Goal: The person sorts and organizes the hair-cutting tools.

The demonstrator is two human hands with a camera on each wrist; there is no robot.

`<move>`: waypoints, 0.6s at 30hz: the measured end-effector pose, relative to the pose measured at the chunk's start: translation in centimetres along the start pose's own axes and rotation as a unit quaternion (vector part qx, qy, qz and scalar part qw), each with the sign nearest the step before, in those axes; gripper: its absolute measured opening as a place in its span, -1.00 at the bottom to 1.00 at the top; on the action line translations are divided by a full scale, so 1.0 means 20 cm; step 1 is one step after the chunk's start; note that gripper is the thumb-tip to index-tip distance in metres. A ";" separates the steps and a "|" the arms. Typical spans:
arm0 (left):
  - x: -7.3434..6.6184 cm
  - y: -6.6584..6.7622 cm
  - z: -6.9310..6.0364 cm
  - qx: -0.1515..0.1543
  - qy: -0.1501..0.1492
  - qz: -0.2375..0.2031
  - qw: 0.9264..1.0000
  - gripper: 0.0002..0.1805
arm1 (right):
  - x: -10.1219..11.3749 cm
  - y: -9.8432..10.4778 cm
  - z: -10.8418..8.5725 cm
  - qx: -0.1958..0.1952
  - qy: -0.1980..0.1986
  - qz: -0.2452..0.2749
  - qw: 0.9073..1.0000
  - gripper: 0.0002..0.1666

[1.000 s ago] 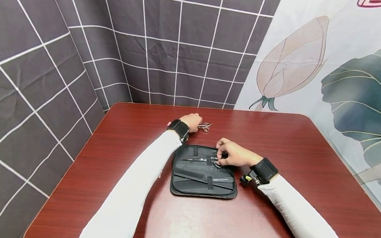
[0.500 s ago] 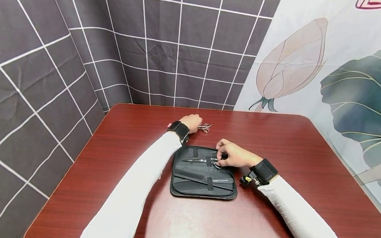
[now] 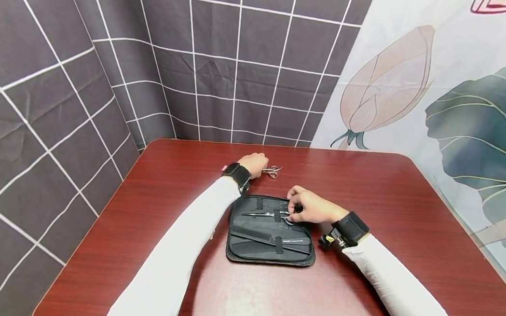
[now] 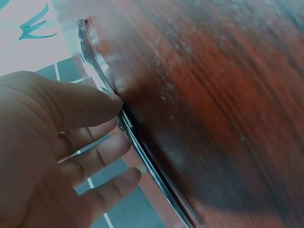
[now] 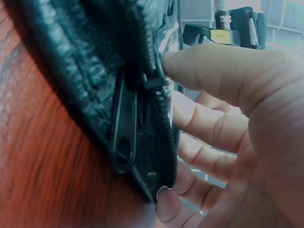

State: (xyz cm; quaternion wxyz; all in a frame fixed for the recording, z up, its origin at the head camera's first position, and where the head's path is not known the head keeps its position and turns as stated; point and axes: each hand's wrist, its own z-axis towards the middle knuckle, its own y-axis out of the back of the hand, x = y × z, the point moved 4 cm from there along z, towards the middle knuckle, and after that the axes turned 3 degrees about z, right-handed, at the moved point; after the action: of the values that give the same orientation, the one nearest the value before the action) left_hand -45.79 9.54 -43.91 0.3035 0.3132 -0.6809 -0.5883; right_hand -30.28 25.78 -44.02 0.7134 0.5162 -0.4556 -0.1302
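Note:
At the far side of the table my left hand [image 3: 252, 165] pinches a pair of silver scissors [image 3: 273, 172], whose finger rings stick out to the right. In the left wrist view, the thumb is on one side of these scissors [image 4: 152, 164] and fingertips are on the other; they lie along the tabletop. An unzipped black case [image 3: 241, 206] lies nearer. My right hand [image 3: 313, 206] is at its right side, with thumb and fingers curled about the handles of a second pair of scissors [image 3: 260, 214] under an elastic loop. The fingers partly hide those handles.
Below the second scissors, a black comb [image 3: 293, 239] sits under another loop in the case. A zip pull [image 5: 124, 123] hangs at the case's edge in the right wrist view. The reddish table [image 3: 181, 192] meets a tile-patterned cloth [image 3: 257, 81] at the back.

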 end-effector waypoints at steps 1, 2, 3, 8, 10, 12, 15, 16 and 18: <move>0.00 0.00 0.00 -0.002 -0.002 0.002 1.000 -0.86 | 0.00 0.00 0.00 0.000 -0.001 0.000 1.000 -0.79; 0.00 0.00 0.00 -0.004 -0.004 0.002 1.000 -0.86 | 0.00 0.00 0.00 0.001 -0.001 0.003 1.000 -0.79; 0.01 0.00 0.00 -0.005 -0.007 0.003 1.000 -0.86 | 0.00 0.00 0.00 0.001 -0.001 0.004 1.000 -0.79; 0.01 0.00 -0.01 -0.004 -0.016 -0.001 1.000 -0.86 | 0.00 0.00 0.00 0.002 -0.002 0.008 1.000 -0.79; 0.01 0.01 -0.02 -0.006 -0.019 -0.005 1.000 -0.85 | -0.01 0.00 0.00 0.001 -0.001 0.006 1.000 -0.79; 0.01 0.01 -0.03 -0.010 -0.026 -0.007 1.000 -0.84 | -0.01 0.00 0.00 0.000 -0.001 0.003 1.000 -0.79; 0.01 0.01 -0.04 -0.019 -0.038 -0.002 0.999 -0.83 | -0.01 0.00 0.00 -0.001 -0.001 0.001 1.000 -0.79; 0.02 0.00 -0.04 -0.023 -0.042 0.000 0.999 -0.83 | -0.01 0.00 0.00 -0.001 -0.001 0.002 1.000 -0.79; 0.02 -0.01 -0.03 -0.028 -0.050 0.009 0.998 -0.82 | -0.01 0.00 0.00 -0.001 -0.001 0.002 1.000 -0.79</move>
State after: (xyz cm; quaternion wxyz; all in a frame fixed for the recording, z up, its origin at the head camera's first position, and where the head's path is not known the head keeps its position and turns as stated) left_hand -45.52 8.75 -43.99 0.2829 0.2691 -0.6812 -0.6192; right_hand -30.41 25.98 -44.19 0.7134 0.5148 -0.4574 -0.1301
